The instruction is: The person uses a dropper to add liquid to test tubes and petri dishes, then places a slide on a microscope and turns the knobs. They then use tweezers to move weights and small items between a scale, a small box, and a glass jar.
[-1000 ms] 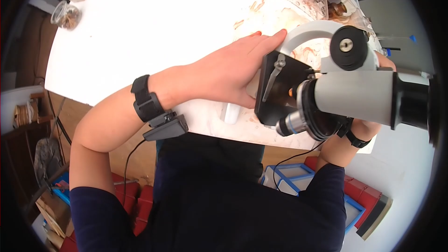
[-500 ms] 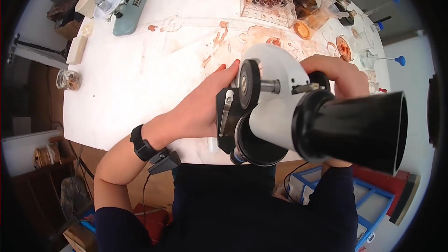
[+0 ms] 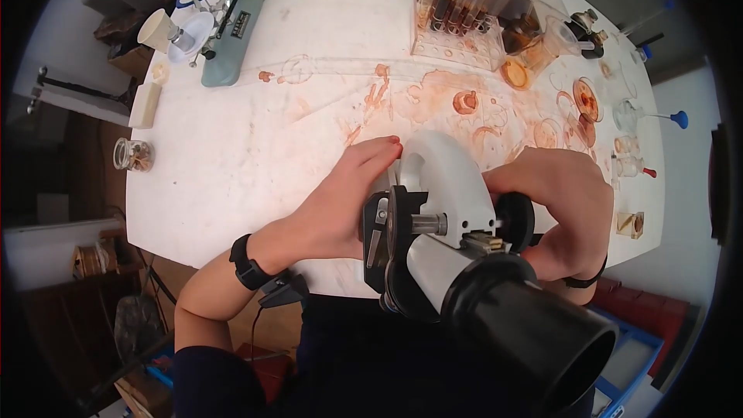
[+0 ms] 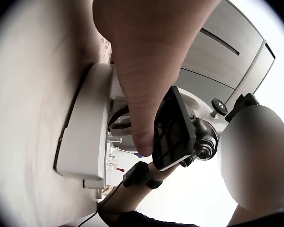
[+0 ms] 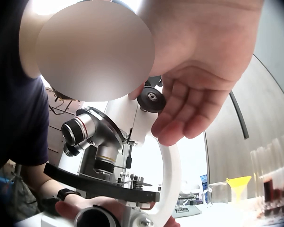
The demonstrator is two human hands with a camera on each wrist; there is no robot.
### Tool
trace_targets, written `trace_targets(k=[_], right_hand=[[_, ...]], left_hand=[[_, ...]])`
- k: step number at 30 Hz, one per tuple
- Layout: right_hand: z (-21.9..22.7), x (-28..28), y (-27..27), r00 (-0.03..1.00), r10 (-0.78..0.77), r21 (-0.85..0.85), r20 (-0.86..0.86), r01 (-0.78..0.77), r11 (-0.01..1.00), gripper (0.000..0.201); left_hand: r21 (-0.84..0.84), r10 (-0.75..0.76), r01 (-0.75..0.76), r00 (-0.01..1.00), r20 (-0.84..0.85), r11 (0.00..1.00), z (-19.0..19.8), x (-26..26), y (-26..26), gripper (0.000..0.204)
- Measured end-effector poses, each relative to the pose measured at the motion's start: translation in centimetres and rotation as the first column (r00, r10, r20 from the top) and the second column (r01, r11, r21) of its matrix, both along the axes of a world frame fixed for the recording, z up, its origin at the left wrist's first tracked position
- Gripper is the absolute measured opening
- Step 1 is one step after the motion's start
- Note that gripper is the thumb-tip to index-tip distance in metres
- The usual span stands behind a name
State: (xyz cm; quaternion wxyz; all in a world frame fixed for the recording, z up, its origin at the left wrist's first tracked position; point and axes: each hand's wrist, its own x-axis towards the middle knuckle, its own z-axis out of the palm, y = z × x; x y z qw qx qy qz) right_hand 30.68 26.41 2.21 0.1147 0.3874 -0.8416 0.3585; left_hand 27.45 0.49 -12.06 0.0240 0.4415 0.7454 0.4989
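- Table: white top, reddish stains at 12 o'clock of the scope, not wiped.
- Microscope: near edge of table, about 5 o'clock from view centre, stands roughly upright, eyepiece toward 5. Base is down at the tabletop; full contact unclear. Looks mid-handling: assembled and upright, hands not yet off it. Whether positioning is finished, can't tell.
- Balance: well apart, around 10 to 11 from scope, no hand near it.
- Tube rack: at 12, dark liquid in several tubes, so filling looks done for those; no hand on it.
- Left hand: 10 o'clock side of scope, clamped low round its arm below stage, thumb between stage and base.
- Right hand: 2 to 3 o'clock side, up by the knob, fingers bent; firm grip or light touch, can't tell. Hands apart, scope between.
- Stage: under the objectives, no slide made out, so viewing looks not begun.
- Focus knob: beside right hand; turning or not, can't tell. Any focusing left also unclear.
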Motion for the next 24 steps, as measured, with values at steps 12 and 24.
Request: trace_targets(k=[12,24], right_hand=[[-0.2,-0.4,0.2,0.999,0.028,-0.034,-0.042,-0.03,0.999,0.057],[-0.8,-0.5,0.4,0.998,0.028,-0.059,-0.049,-0.031,0.998,0.057]], left_hand=[[-0.121,0.006,-0.023,0.99,-0.139,0.992,0.8,-0.9,-1.4,0.047],[-0.047,-0.186,0.181,0.963,-0.194,0.982,0.3,-1.0,-1.3,0.036]])
